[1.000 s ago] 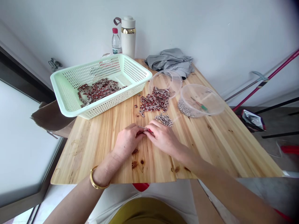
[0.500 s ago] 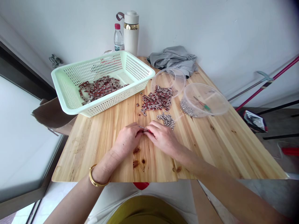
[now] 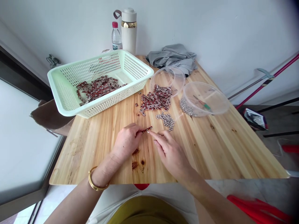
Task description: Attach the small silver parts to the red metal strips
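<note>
My left hand (image 3: 128, 138) is closed round one end of a narrow dark red strip (image 3: 147, 128) with small metal pieces on it. The strip's other end sticks out to the right of the fingers. My right hand (image 3: 168, 150) has its index finger stretched toward the strip, the tip at its lower edge, and the thumb apart below; I cannot tell whether the tip touches it. Just beyond the hands lies a cluster of small silver metal pieces (image 3: 167, 120). Behind that is a pile of similar red strips (image 3: 157, 99).
A pale green basket (image 3: 109, 101) with more strips stands left. To the right is a clear round tub (image 3: 219, 107) with silver pieces and a green-handled tool; a clear lid (image 3: 181, 81) lies behind. A grey cloth (image 3: 173, 56), white flask (image 3: 129, 35) and water bottle (image 3: 116, 37) are at the back.
My right hand has drawn back a little to the right and straightened its index finger. More of the strip in my left hand now shows. A red thing has appeared at lower right.
</note>
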`<action>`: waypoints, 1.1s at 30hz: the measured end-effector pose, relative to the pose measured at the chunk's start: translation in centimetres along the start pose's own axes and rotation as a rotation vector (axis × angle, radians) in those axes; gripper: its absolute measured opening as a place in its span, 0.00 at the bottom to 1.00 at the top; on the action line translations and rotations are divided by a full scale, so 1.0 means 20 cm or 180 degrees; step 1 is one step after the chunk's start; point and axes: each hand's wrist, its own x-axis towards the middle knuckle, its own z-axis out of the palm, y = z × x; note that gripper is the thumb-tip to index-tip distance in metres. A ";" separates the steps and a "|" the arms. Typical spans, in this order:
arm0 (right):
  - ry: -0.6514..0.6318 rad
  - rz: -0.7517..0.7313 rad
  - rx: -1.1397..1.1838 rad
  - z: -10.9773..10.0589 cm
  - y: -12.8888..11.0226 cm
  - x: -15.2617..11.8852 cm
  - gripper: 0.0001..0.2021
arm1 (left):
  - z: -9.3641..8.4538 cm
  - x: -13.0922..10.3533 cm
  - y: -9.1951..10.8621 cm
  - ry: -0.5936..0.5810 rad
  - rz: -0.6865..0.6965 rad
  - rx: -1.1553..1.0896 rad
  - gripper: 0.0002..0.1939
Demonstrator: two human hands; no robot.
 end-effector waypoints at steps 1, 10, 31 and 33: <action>0.0036 0.0052 -0.0028 0.03 -0.01 -0.02 0.18 | 0.00 0.00 0.00 0.0031 -0.0010 0.0016 0.11; 0.0190 0.0073 -0.0464 0.09 -0.07 0.00 0.18 | 0.01 0.00 0.01 0.0063 -0.0099 0.0116 0.11; 0.0121 0.0195 -0.0183 0.09 -0.04 0.00 0.18 | 0.01 0.00 0.01 -0.0007 -0.0006 0.0279 0.10; 0.0075 0.0188 -0.0345 0.09 -0.05 0.00 0.17 | 0.00 0.00 0.01 -0.0009 -0.0023 0.0287 0.10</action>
